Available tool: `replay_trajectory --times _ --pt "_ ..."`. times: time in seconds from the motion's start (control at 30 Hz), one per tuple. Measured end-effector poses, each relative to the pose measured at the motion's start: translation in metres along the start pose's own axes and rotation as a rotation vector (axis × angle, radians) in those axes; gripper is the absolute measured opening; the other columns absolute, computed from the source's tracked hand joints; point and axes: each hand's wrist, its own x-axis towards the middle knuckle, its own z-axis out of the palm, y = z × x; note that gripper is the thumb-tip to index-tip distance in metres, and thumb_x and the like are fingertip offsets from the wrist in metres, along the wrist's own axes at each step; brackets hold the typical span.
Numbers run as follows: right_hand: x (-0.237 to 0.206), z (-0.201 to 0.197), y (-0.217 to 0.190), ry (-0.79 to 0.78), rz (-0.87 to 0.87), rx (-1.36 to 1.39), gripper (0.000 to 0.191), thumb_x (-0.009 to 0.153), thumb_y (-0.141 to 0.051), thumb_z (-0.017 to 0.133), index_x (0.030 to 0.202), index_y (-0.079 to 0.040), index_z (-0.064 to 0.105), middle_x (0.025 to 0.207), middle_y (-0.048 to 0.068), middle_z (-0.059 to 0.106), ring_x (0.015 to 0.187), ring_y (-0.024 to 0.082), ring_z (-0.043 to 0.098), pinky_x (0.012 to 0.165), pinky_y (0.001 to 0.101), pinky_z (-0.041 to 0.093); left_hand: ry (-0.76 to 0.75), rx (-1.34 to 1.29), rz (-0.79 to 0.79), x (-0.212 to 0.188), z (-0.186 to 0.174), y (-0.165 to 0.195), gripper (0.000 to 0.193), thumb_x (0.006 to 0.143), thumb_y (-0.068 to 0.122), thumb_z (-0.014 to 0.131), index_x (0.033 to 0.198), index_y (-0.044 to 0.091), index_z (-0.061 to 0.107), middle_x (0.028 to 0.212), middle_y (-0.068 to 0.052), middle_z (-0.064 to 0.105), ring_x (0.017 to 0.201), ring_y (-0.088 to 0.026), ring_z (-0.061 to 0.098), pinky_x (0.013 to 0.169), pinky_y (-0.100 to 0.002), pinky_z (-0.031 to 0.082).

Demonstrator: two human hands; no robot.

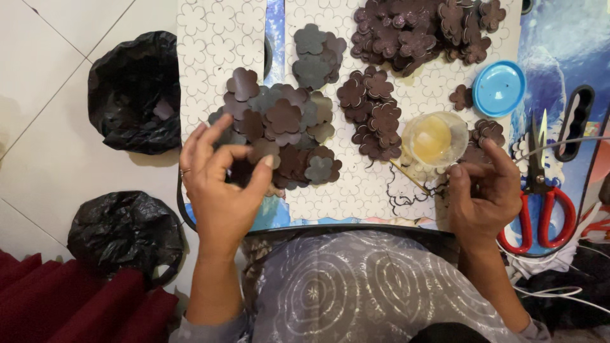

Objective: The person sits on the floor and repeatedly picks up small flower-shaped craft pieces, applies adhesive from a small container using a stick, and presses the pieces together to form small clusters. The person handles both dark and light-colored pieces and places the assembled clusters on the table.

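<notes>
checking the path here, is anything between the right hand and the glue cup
Nothing visible. The right hand sits just below-right of the glue cup, fingertips near its rim. A thin stick lies off to the cup's lower left, outside that gap.

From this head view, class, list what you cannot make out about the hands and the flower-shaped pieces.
- Left hand: its fingers cover the flower piece it pinches.
- Right hand: curled fingers hide what it holds.
- Dark flower heap: cut off by the top edge.
- Black bags: contents hidden by folds.
- Scissors: partly cut off by the tray edge.
</notes>
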Motion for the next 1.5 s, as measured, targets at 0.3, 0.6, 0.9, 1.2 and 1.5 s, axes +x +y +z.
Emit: replay_trajectory --times 0.3,0.6,0.9,1.2,1.5 --pt "-0.002 0.002 0.001 0.009 0.016 0.009 0.044 0.113 0.006 0.071 0.150 0.004 0.047 0.103 0.014 0.071 0.091 0.011 0.069 0.083 0.0206 0.056 0.081 0.163 0.072 0.015 0.009 -0.002 0.046 0.091 0.027 0.087 0.132 0.011 0.072 0.164 -0.015 0.038 0.154 -0.044 0.025 0.126 -0.056 0.027" --pt "-0.001 0.002 0.003 0.010 0.012 -0.002 0.045 0.113 0.005 0.072 0.151 0.004 0.048 0.102 0.014 0.071 0.088 0.012 0.069 0.080 0.0206 0.055 0.144 0.049 -0.016 0.013 0.014 -0.001 0.018 0.091 0.014 0.085 0.104 0.010 0.073 0.132 -0.005 0.068 0.130 -0.029 0.057 0.112 -0.046 0.046" --pt "-0.003 0.002 0.002 0.015 0.004 0.012 0.044 0.114 0.006 0.072 0.151 0.004 0.047 0.106 0.014 0.070 0.092 0.013 0.070 0.083 0.0211 0.056 -0.051 -0.992 -0.314 0.002 0.010 0.015 0.030 0.108 0.006 0.060 0.137 0.002 0.053 0.112 -0.012 0.073 0.097 -0.014 0.072 0.081 -0.026 0.061" --pt "-0.004 -0.007 0.002 0.031 0.102 0.090 0.044 0.112 0.007 0.068 0.150 0.005 0.047 0.106 0.013 0.069 0.084 0.010 0.065 0.076 0.0203 0.053 -0.270 -1.261 -0.451 -0.009 0.025 0.040 0.052 0.113 0.026 0.037 0.160 0.003 0.036 0.128 -0.017 0.070 0.113 -0.022 0.072 0.093 -0.036 0.062" --pt "-0.005 -0.027 -0.003 0.047 0.216 0.304 0.039 0.117 0.002 0.068 0.151 0.004 0.049 0.100 0.013 0.070 0.086 0.013 0.069 0.076 0.0231 0.057 -0.310 -1.204 -0.417 -0.022 0.037 0.043 0.053 0.115 0.028 0.036 0.159 -0.002 0.039 0.127 -0.018 0.070 0.112 -0.022 0.072 0.096 -0.036 0.061"
